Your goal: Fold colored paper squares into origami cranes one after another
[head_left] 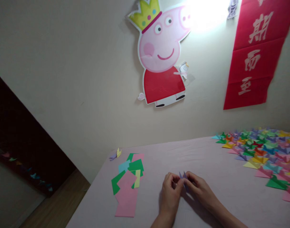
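Observation:
Near the front middle of the table, a small folded purple paper [185,186] stands between my hands, two thin points sticking up. My left hand [171,190] pinches it from the left, thumb and fingers closed. From the other side my right hand [197,185] grips the same paper, its thumb and fingertips meeting my left ones. The paper's lower part is mostly hidden by my fingers. To the left lies a loose pile of coloured paper sheets [129,193] in pink, green, blue and yellow.
Many folded paper cranes [260,152] cover the table's right side in rows. A yellow folded piece [119,153] and a purple one [113,156] sit at the far left corner. Behind the pale tablecloth [173,155] rises a wall with a cartoon pig cutout [162,60] and a red banner [254,60].

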`<state>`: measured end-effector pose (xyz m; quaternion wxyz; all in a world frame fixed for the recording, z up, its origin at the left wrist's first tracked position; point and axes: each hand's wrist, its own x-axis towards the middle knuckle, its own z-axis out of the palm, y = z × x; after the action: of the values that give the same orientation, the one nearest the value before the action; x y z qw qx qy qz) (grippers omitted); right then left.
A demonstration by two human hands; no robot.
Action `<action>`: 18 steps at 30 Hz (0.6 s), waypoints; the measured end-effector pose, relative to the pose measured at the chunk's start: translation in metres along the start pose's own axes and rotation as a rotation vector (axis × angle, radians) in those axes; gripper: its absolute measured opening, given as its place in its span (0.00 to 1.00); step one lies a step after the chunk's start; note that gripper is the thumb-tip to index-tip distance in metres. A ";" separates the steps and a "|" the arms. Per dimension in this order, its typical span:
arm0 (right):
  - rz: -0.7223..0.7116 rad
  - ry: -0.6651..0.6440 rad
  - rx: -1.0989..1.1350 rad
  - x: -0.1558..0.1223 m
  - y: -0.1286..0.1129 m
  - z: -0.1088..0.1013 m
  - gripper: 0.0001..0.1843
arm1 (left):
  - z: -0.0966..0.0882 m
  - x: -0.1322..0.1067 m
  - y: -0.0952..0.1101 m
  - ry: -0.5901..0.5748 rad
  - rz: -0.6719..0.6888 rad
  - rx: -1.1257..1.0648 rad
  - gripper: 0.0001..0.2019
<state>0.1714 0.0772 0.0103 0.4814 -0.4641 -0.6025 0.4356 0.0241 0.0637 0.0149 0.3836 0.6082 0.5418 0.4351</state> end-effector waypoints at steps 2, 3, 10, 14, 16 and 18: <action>-0.012 0.019 -0.026 0.001 0.001 0.000 0.23 | 0.000 -0.001 0.002 0.008 0.003 0.050 0.07; -0.013 0.023 -0.032 0.001 0.002 -0.001 0.23 | 0.000 -0.001 0.003 0.011 0.010 0.065 0.06; 0.031 -0.005 0.053 0.000 0.002 0.000 0.23 | 0.002 -0.006 0.007 0.074 0.136 0.168 0.06; 0.014 -0.014 0.092 0.000 0.001 0.001 0.22 | 0.004 -0.008 0.006 0.101 0.156 0.196 0.05; -0.007 -0.017 0.101 0.000 0.001 0.001 0.22 | 0.004 -0.008 0.007 0.102 0.147 0.193 0.04; -0.012 -0.023 0.116 0.000 0.001 0.000 0.22 | 0.004 -0.008 0.007 0.105 0.142 0.193 0.05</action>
<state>0.1720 0.0773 0.0094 0.5031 -0.4268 -0.5847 0.4721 0.0300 0.0552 0.0193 0.2629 0.6556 0.5559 0.4383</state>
